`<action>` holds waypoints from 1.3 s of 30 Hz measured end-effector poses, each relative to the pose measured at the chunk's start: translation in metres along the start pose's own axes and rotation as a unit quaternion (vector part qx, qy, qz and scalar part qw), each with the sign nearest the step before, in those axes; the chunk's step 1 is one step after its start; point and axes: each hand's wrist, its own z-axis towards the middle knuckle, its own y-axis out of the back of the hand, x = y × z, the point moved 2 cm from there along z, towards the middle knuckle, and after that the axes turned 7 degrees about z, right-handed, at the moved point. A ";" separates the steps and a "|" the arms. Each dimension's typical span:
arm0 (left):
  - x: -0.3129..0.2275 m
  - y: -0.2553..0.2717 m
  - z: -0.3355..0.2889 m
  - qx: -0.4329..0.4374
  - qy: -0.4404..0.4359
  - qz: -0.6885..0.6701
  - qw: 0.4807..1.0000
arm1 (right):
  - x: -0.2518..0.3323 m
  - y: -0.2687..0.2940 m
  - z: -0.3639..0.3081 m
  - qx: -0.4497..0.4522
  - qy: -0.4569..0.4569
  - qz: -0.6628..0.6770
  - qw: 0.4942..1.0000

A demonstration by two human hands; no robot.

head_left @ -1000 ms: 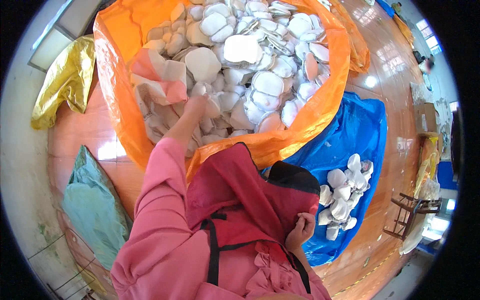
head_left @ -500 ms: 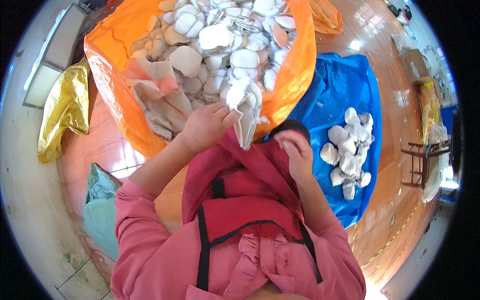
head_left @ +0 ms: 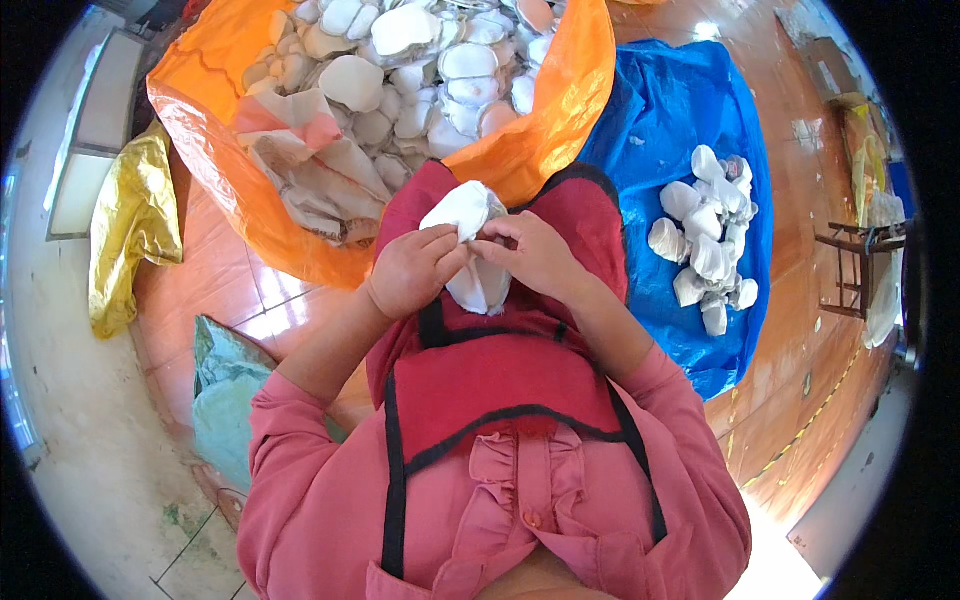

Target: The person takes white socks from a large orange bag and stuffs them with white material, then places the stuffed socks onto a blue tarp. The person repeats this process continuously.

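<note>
A white, folded cloth piece [head_left: 463, 207], cup-shaped, is held above my lap. Closed around its left edge is my left hand [head_left: 412, 270]. The fingers of my right hand [head_left: 537, 256] pinch it from the right side, near its middle. Just beyond my knees stands an orange woven sack [head_left: 560, 120], its mouth wide and its inside heaped with flat, rounded white pads [head_left: 352, 83]. To the right, a loose cluster of white cup-shaped pieces [head_left: 708, 257] rests on a blue woven sheet or sack [head_left: 640, 330].
A red apron [head_left: 500, 400] covers my front and lap. At the far left a yellow sack [head_left: 135, 230] leans against the wall. A pale green sack [head_left: 232, 400] lies by my left elbow. A small dark wooden stool [head_left: 852, 270] stands at the right on the tiled floor.
My left hand has drawn the white cloth piece from the sack's near edge back over my lap. My right hand, empty before, has moved left and taken hold of it too.
</note>
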 end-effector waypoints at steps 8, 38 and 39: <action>0.005 -0.002 -0.006 -0.006 0.010 -0.003 1.000 | -0.002 -0.003 0.000 -0.034 -0.049 0.008 0.998; -0.006 0.051 -0.014 0.276 0.090 0.104 0.951 | -0.017 -0.064 0.015 -0.061 -0.107 0.278 0.953; -0.010 0.055 -0.013 0.326 0.134 0.103 0.930 | -0.015 -0.067 0.014 -0.066 -0.096 0.287 0.951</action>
